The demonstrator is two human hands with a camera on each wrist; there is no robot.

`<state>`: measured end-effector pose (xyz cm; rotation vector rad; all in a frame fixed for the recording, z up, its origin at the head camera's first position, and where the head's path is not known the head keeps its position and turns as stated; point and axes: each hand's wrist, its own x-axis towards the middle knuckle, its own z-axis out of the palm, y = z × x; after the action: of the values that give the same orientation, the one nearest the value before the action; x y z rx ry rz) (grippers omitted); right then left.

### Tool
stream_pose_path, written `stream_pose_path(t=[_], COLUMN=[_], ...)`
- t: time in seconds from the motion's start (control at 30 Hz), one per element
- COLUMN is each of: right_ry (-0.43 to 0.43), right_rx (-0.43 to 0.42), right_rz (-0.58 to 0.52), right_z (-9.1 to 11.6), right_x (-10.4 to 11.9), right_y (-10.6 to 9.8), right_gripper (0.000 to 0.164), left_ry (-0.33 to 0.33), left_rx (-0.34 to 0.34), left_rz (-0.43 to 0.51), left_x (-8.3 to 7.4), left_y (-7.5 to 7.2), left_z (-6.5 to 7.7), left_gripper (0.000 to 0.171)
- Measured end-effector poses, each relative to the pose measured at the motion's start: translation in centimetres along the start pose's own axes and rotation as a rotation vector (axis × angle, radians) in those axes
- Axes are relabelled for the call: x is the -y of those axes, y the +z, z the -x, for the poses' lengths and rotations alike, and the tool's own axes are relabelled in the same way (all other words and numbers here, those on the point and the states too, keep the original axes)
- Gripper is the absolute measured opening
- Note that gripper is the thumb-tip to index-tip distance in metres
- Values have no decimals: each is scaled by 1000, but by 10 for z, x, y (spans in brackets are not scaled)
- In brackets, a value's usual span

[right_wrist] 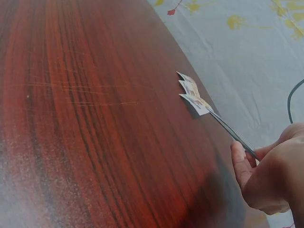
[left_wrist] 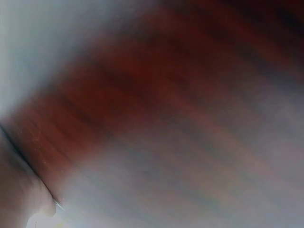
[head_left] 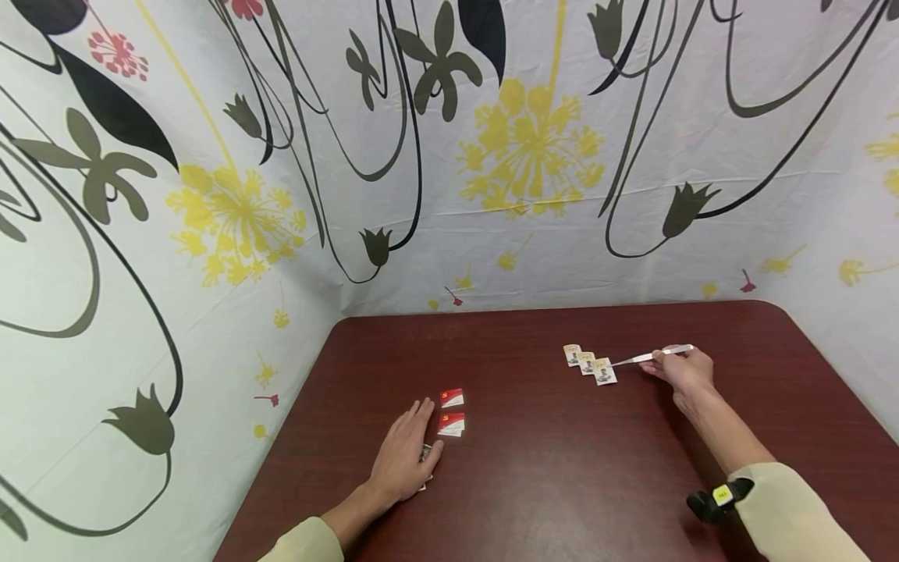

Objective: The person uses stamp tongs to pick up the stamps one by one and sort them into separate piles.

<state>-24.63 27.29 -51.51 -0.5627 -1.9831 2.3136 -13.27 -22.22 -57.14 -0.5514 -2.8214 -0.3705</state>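
- In the right half of the frame, the right hand (head_left: 684,373) pinches white-looking tweezers (head_left: 639,358) between thumb and fingers. The tip meets the nearest of three pale stamps (head_left: 587,363); whether it clamps the paper, I cannot tell.
- These three stamps overlap in a slanting row, upper right of centre. I suppose the tweezers are used because such paper is thin and difficult for fingertips.
- The left hand (head_left: 406,453) lies at lower centre, fingers straight and relaxed, over some small papers (head_left: 425,451), mostly hidden; perhaps it steadies them. The left wrist view is too blurred to help.
- Just beside its fingertips are red-and-white stamps (head_left: 452,421) in two groups, one above the other, probably kept apart for easy reach.
- The pale row lies near the back edge of the table (head_left: 534,453), where the flowered cloth (head_left: 435,187) rises behind; room there looks short.
- Between the two hands, a wide stretch of brown tabletop gives space for moving sideways.
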Motion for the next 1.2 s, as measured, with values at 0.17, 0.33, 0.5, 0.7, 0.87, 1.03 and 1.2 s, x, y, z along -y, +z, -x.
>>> stream_pose_path(t=[0.17, 0.33, 0.5, 0.7, 0.87, 1.03, 1.2], right_ry=[19, 32, 56, 72, 57, 3, -53], right_rx=[-18, -25, -45, -89, -103, -104, -67], right_rz=[-23, -39, -80, -108, -177, -210, -204], right_z=[0, 4, 9, 15, 21, 32, 48], right_x=[-5, -7, -7, -5, -1, 5, 7], right_y=[-1, -3, -6, -12, -13, -5, 9], right_gripper=[6, 7, 10, 14, 17, 17, 16], left_ry=[-6, -7, -8, -22, -29, -78, -107], left_rx=[6, 11, 8, 20, -14, -3, 43], left_rz=[-11, -3, 7, 22, 91, 230, 337], left_x=[-1, -1, -3, -4, 1, 7, 10], left_y=[2, 3, 2, 0, -2, -10, -17], left_z=[2, 4, 6, 5, 2, 0, 0], left_gripper=[71, 71, 71, 74, 77, 78, 80])
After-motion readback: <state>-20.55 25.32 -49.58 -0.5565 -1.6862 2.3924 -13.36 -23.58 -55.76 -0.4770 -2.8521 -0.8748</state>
